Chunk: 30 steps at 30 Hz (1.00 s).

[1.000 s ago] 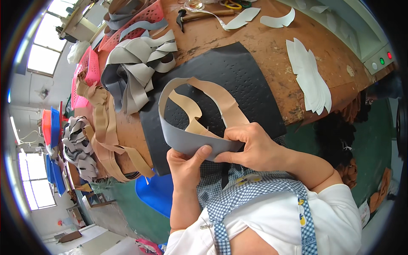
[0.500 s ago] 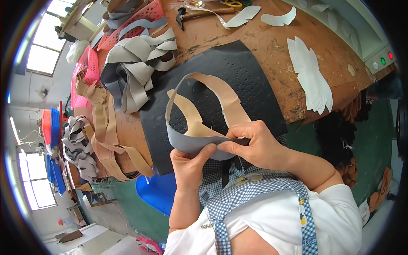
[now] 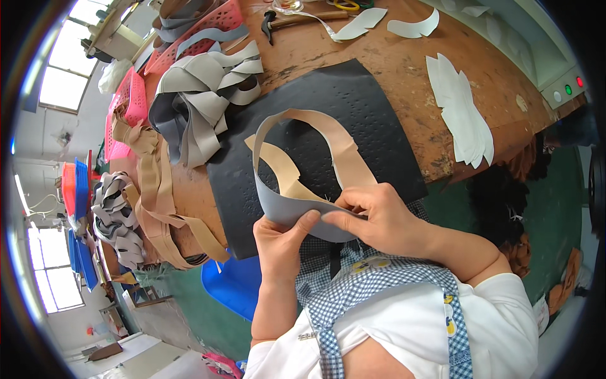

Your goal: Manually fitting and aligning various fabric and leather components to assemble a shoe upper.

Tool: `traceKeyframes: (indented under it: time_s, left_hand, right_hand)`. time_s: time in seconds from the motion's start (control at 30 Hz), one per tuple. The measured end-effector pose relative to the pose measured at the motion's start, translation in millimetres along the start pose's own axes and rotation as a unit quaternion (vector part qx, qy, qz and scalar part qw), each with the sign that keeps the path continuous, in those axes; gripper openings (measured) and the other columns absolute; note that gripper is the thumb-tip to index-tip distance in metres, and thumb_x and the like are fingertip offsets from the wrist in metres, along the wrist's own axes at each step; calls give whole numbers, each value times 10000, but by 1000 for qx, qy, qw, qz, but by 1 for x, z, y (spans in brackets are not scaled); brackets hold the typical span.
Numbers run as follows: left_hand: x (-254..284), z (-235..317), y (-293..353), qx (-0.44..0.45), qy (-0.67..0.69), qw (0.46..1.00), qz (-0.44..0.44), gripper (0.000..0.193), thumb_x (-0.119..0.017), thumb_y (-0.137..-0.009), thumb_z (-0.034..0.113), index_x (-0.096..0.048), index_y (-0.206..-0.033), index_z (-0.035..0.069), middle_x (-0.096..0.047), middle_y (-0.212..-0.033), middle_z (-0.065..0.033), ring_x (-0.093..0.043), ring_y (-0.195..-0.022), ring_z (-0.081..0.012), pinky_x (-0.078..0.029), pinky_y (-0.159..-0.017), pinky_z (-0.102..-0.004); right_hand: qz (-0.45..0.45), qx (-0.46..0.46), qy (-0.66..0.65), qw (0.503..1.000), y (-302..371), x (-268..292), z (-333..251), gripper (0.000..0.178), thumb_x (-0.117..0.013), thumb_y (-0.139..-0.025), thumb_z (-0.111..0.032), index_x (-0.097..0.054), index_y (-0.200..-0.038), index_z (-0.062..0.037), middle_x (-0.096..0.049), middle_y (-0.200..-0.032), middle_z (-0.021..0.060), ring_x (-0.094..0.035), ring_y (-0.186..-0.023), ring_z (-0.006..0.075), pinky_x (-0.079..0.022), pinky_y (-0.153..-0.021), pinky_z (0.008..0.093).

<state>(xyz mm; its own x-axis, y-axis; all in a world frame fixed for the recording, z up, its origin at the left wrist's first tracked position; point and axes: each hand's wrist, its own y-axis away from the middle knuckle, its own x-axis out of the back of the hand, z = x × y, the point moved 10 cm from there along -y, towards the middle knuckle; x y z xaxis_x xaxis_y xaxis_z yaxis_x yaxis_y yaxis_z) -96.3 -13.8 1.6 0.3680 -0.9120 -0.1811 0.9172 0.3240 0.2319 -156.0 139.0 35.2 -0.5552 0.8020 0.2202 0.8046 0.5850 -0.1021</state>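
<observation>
A long curved strip of leather-like material [image 3: 278, 201], grey on one face and tan on the other, loops above the black mat [image 3: 377, 120]. My left hand [image 3: 281, 243] is closed on the near part of the loop, thumb pressed on the grey face. Beside it my right hand [image 3: 382, 215] pinches the same strip between thumb and bent fingers. The loop's far side and one loose tan end rise over the mat. Some of my fingertips are hidden behind the strip.
A pile of grey strips [image 3: 189, 104] and draped tan strips [image 3: 158, 183] lie on the left of the wooden table [image 3: 309, 60]. Pink baskets [image 3: 134, 95] stand behind. A hammer [image 3: 270, 25] is at the back, white cut pieces [image 3: 461, 110] at right. A blue stool [image 3: 230, 287] is below.
The loop has shifted slightly to the right and its grey near side has tilted a little. My right fingers have moved slightly along the edge; both hands keep their hold.
</observation>
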Motion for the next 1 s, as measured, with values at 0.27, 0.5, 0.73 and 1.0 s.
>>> traceKeyframes:
  time_s: [0.27, 0.5, 0.73, 1.0]
  left_hand:
    - [18, 3, -5, -1, 60, 998, 24, 216, -763, -833, 20, -677, -1021, -44, -716, -937, -107, -683, -825, -166, -563, -760, -297]
    - [9, -4, -2, 15, 55, 998, 6, 227, -771, -828, 20, -680, -1027, -40, -716, -952, -98, -676, -831, -155, -553, -772, -295]
    - [12, -6, -9, 23, 58, 998, 20, 202, -747, -860, 59, -682, -1034, -20, -710, -914, -69, -676, -792, -127, -575, -712, -270]
    - [15, -5, -13, 25, 62, 997, 29, 196, -762, -843, 49, -693, -1009, -30, -711, -894, -67, -673, -768, -122, -569, -709, -264]
  right_hand:
    - [-7, 16, 13, 1000, 1, 5, -2, 157, -727, -881, -120, -709, -849, 33, -669, -691, 70, -605, -631, 86, -464, -546, 238]
    - [-61, -96, -73, 991, -7, 0, 7, 161, -737, -871, -119, -722, -874, 41, -681, -703, 76, -625, -644, 92, -493, -570, 247]
    - [-22, -36, 44, 998, -5, 7, -2, 158, -761, -841, -118, -722, -842, 35, -701, -723, 122, -652, -615, 124, -506, -552, 251]
    - [0, -9, 53, 999, -2, 8, -4, 149, -769, -832, -111, -718, -816, 29, -698, -710, 119, -657, -601, 128, -504, -532, 250]
